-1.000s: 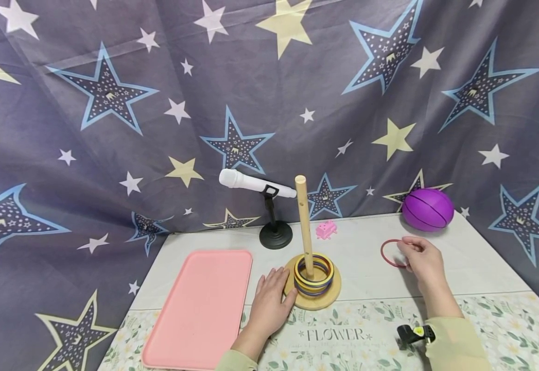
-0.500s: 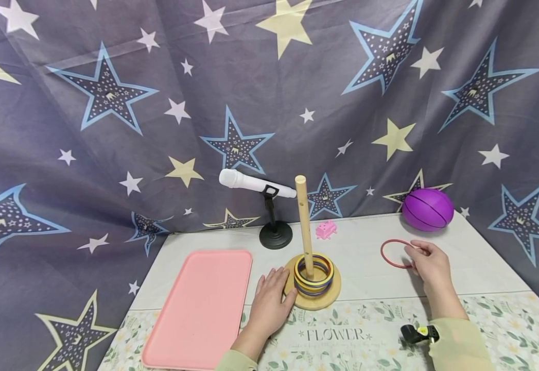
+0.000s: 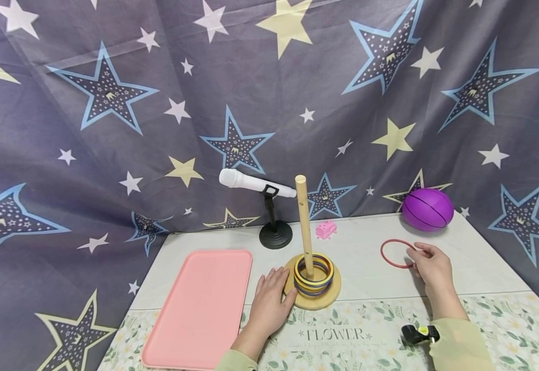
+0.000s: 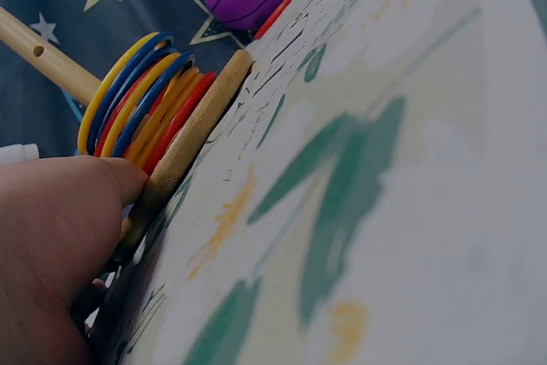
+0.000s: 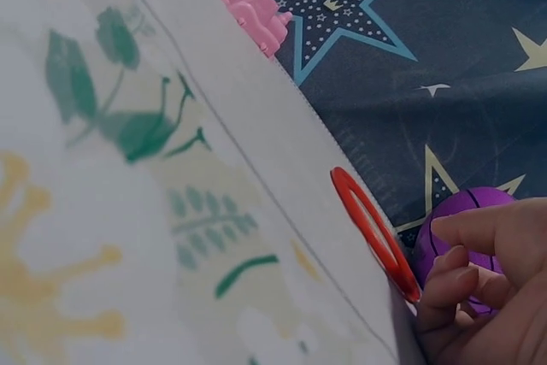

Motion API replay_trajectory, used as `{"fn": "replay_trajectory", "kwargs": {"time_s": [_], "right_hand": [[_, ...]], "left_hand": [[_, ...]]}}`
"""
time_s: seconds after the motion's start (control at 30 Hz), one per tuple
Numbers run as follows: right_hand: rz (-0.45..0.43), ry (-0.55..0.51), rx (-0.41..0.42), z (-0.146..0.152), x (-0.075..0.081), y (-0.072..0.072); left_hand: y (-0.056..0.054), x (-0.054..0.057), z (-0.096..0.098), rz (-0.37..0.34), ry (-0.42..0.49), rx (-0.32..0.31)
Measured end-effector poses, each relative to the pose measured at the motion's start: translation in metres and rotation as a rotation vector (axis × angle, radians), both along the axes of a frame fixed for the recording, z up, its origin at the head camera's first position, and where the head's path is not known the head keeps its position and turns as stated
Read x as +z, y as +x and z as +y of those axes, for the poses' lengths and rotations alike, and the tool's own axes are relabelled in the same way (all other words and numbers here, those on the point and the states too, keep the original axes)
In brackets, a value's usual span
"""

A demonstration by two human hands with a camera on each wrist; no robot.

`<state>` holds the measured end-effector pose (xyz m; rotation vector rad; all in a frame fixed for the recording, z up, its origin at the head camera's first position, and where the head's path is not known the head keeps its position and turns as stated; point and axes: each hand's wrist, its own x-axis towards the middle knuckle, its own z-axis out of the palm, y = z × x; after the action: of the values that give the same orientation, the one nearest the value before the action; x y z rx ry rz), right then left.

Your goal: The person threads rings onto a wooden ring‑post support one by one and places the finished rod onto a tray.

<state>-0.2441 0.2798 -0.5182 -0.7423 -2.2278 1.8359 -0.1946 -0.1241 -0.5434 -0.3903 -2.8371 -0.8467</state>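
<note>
A thin red ring (image 3: 382, 253) lies flat on the white part of the table, at the right in the head view. My right hand (image 3: 431, 265) is at its right edge, fingers loosely bent; the right wrist view has the fingertips just beside the ring (image 5: 396, 267). Left of centre, my left hand (image 3: 269, 301) rests with extended fingers at the edge of a round wooden base (image 3: 313, 304). Its thumb touches the base beside the lowest rings in the left wrist view. From that base rises a wooden post (image 3: 304, 226), circled by several stacked yellow, blue and red rings (image 4: 141, 104).
A pink tray (image 3: 197, 309) lies left of my left hand. Behind the post, a white microphone (image 3: 255, 183) sits on a black stand (image 3: 276, 236). A small pink toy (image 3: 326, 230) and a purple ball (image 3: 428, 209) stand near the star-patterned cloth at the back.
My right hand has let go of the red ring and drawn slightly right, while the ring stays where it lay. The left hand and the stacked rings have not moved.
</note>
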Motion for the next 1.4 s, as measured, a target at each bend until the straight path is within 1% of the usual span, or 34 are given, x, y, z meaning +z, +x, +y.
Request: {"fn": "replay_trajectory", "kwargs": {"time_s": [0.33, 0.53, 0.63, 0.83, 1.13, 1.4], "right_hand": [[-0.015, 0.073, 0.004, -0.0001, -0.0052, -0.0012], [-0.021, 0.112, 0.018, -0.0002, -0.0049, -0.0015], [-0.033, 0.131, 0.022, 0.0002, -0.0043, -0.0022], [-0.062, 0.171, 0.034, 0.0024, -0.0060, -0.0029], [-0.040, 0.202, 0.094, 0.0046, -0.0070, -0.0017], [-0.032, 0.265, 0.108, 0.0032, -0.0080, -0.0010]], "left_hand": [[-0.0013, -0.0008, 0.0001, -0.009, -0.004, 0.003], [-0.0021, -0.0016, -0.0006, -0.024, -0.005, 0.005], [-0.0017, -0.0014, -0.0006, -0.009, -0.002, 0.001], [-0.0011, -0.0009, -0.0001, -0.001, 0.001, 0.000], [-0.0015, -0.0017, -0.0005, 0.004, -0.003, 0.001], [-0.0004, -0.0018, -0.0006, 0.005, 0.004, -0.003]]}}
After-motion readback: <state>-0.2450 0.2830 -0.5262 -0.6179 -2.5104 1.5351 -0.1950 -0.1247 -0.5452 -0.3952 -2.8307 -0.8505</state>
